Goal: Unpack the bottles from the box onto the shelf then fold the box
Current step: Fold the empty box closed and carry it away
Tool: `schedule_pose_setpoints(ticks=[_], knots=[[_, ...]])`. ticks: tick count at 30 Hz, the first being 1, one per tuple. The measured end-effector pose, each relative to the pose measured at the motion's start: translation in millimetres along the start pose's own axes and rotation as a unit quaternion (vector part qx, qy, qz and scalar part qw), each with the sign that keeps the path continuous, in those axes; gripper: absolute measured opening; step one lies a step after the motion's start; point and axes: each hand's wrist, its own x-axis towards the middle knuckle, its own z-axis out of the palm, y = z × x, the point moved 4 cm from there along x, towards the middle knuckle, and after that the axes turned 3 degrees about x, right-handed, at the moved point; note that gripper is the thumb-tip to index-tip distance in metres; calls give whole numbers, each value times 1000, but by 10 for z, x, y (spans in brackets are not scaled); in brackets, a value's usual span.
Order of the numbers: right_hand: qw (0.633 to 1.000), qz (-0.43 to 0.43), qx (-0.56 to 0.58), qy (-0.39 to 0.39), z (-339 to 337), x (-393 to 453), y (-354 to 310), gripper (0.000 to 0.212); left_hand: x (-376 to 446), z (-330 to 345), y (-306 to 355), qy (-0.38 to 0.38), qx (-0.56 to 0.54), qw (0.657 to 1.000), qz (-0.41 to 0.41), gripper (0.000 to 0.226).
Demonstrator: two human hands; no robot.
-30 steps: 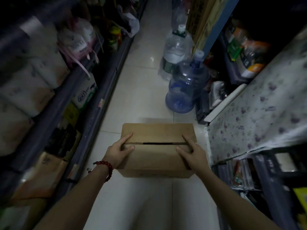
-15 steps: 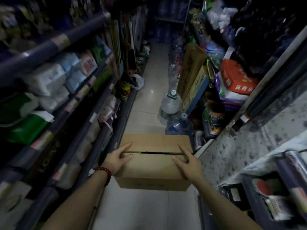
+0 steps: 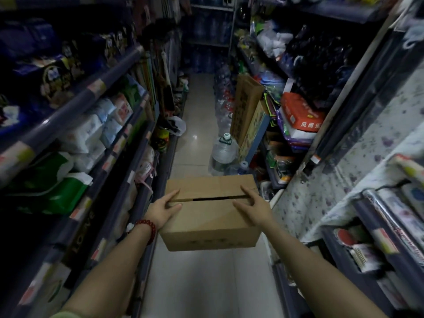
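1. Grip, left: your left hand (image 3: 163, 211) lies on the top of the box (image 3: 210, 222) at its 9 o'clock edge. Fingers are nearly straight and spread, pointing toward 2 o'clock, thumb just below the flap seam. Whether any fingertip dips into the slit, you cannot tell.
2. Grip, right: your right hand (image 3: 253, 208) mirrors it at the 3 o'clock edge, fingers extended toward 10 o'clock, index fingertip touching the seam. Neither hand curls round anything.
3. The box: closed, two top flaps meeting along a dark slit running 9 to 3. It sits low in the aisle, centre of view; whether it rests on the floor (image 3: 202, 283) or is held up is unclear.
4. Progress, as a judgement: the very start. Flaps not yet opened, no bottles from the box visible, nothing shelved, no folding begun. All of it is left.
5. Outward: stocked shelf (image 3: 110, 143) runs along 9 o'clock, another rack (image 3: 344, 125) along 3 o'clock. Large water jug (image 3: 223, 154) stands on the floor at 12 o'clock, beyond the box.
6. Beaded bracelet (image 3: 146, 228) on your left wrist.
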Motion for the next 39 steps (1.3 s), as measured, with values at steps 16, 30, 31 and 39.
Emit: schedule_pose_setpoints(ticks=[16, 30, 31, 39], knots=[[999, -2, 2, -42, 2, 2357, -190, 61, 2134, -315, 403, 4, 28, 999, -30, 54], [999, 12, -28, -45, 261, 4539, -389, 63, 4337, -748, 548, -50, 50, 994, -84, 76], [999, 13, -31, -41, 293, 4694, -399, 62, 4524, -758, 553, -54, 45, 994, -80, 76], [998, 48, -33, -13, 582, 5899, -525, 62, 5951, -1034, 667, -59, 41, 995, -68, 63]])
